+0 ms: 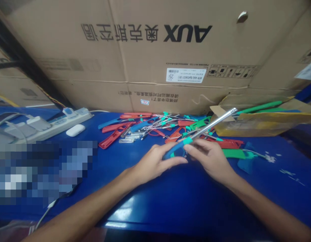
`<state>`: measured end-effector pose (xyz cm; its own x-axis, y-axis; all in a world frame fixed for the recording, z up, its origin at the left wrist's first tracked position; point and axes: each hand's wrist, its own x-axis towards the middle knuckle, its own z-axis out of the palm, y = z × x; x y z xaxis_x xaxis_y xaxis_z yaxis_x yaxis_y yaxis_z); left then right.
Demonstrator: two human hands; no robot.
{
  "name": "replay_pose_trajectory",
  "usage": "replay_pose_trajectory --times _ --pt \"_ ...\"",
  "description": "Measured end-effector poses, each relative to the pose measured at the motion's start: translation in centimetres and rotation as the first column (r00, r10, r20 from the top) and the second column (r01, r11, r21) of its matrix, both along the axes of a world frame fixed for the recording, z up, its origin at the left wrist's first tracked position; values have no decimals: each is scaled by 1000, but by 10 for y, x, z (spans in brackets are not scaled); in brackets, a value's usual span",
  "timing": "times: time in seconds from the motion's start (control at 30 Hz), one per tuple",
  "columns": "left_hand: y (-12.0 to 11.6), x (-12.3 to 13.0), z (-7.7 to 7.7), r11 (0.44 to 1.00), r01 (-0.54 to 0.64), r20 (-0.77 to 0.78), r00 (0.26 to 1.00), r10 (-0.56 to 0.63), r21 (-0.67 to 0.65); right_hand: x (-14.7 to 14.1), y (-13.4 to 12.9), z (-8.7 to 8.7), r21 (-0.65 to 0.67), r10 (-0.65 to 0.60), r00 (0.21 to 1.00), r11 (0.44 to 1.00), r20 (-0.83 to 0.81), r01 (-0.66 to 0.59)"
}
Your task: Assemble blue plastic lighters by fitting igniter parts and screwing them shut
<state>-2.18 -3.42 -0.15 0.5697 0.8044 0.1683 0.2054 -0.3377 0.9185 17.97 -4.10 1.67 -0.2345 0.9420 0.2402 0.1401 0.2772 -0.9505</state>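
Centre frame, the left hand (159, 161) is curling round the blue lighter (176, 150) (metal tube (213, 125) pointing upper right), and the right hand (212, 158) is pinching its teal collar (187, 140).

Open blue tabletop (170, 205) ran along the near side, low passage there; loose pile of coloured parts (140, 126) blocked the middle back; tall cardboard panel (135, 67) walled off the rear; power strip (62, 124) and white case (75, 130) crowded the left; taped carton (256, 126) stood back right; blue-handled metal tube (213, 124) slanted above the pile.
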Motion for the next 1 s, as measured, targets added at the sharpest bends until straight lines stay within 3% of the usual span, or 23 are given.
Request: replay_pose_trajectory --times 0.17,0.4,0.53,0.63,0.73,0.87,1.0 --pt "1 9 -7 973 -76 159 981 112 -217 3 10 -6 -25 -4 995 1000 -100 1" --pt "15 11 -11 933 -20 496 843 209 -359 2 20 -24 -66 -124 967 991 -221 113" --pt "20 12 -15 888 -37 494 820 289 -458 -1 20 -26 -63 -169 966 985 -195 160" --pt "21 11 -16 880 -97 481 807 343 -465 0 18 -24 75 -191 977 977 -92 198" --pt "21 10 -14 889 -199 481 781 398 -412 1 15 -22 183 -155 987 973 52 143" --pt "19 10 -12 874 -316 422 781 460 -369 -2 8 -25 80 -1 976 997 218 -17" --pt "18 11 -11 874 -340 390 795 464 -347 -5 5 -28 -33 52 990 998 129 -48"
